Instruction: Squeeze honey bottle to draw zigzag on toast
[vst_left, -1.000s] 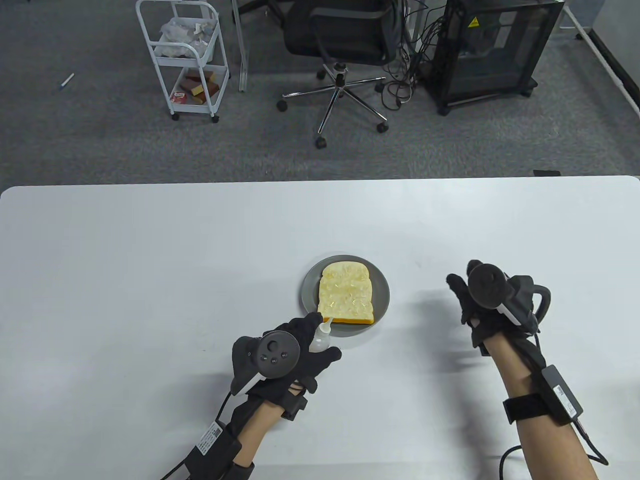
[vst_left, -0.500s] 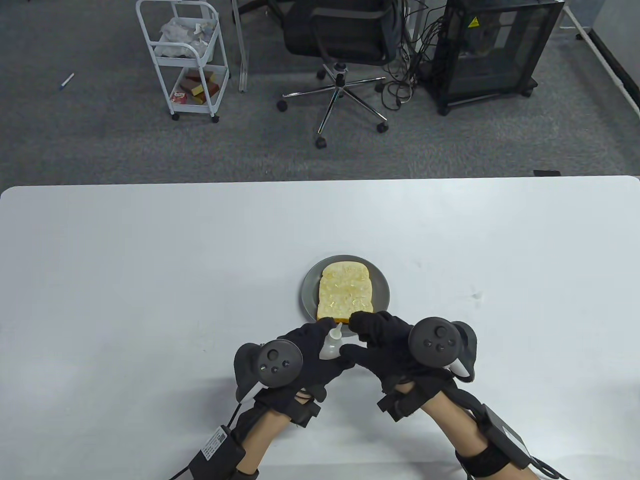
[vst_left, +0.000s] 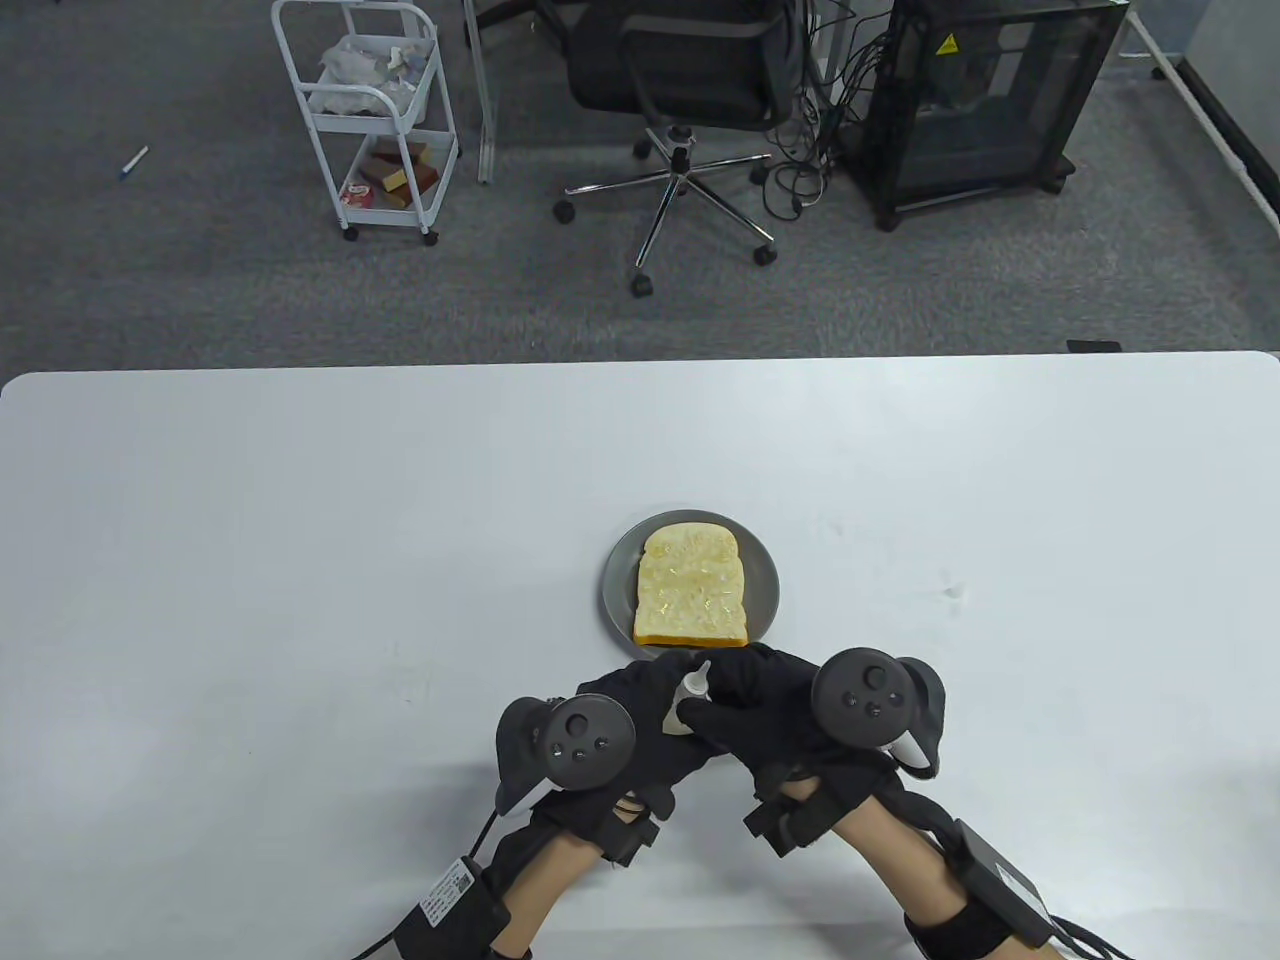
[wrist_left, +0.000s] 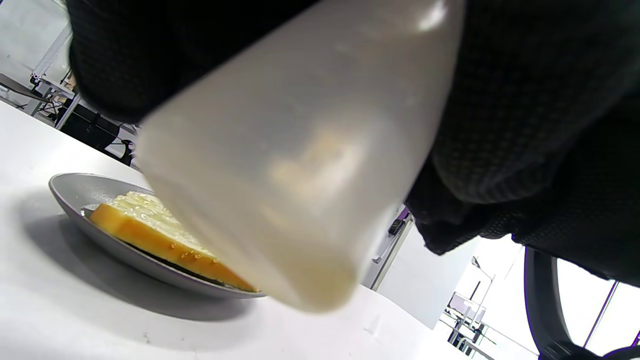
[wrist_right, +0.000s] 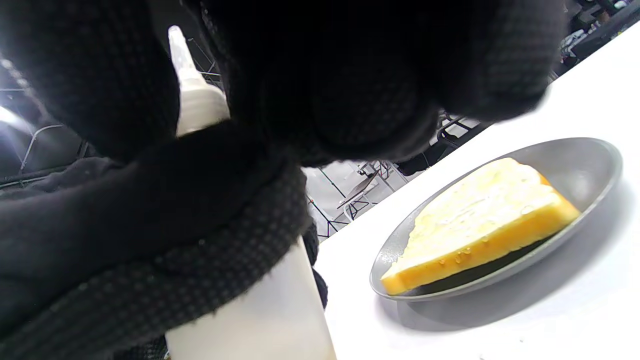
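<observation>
Both hands meet just off the plate's (vst_left: 612, 590) six o'clock rim: the left hand (vst_left: 625, 725) grips the bottle (vst_left: 688, 697), and the right hand (vst_left: 775, 705) wraps fingers around it too. Toast (vst_left: 692, 588) lies on the plate; open table (vst_left: 300, 520) stretches toward nine and three o'clock.

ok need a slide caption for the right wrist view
Gloved right hand wrapped around the honey bottle, beside toast on a grey plate.

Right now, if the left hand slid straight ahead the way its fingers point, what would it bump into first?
Probably the near rim of the grey plate holding the toast; the left hand sits just short of it, though height is unclear.
</observation>
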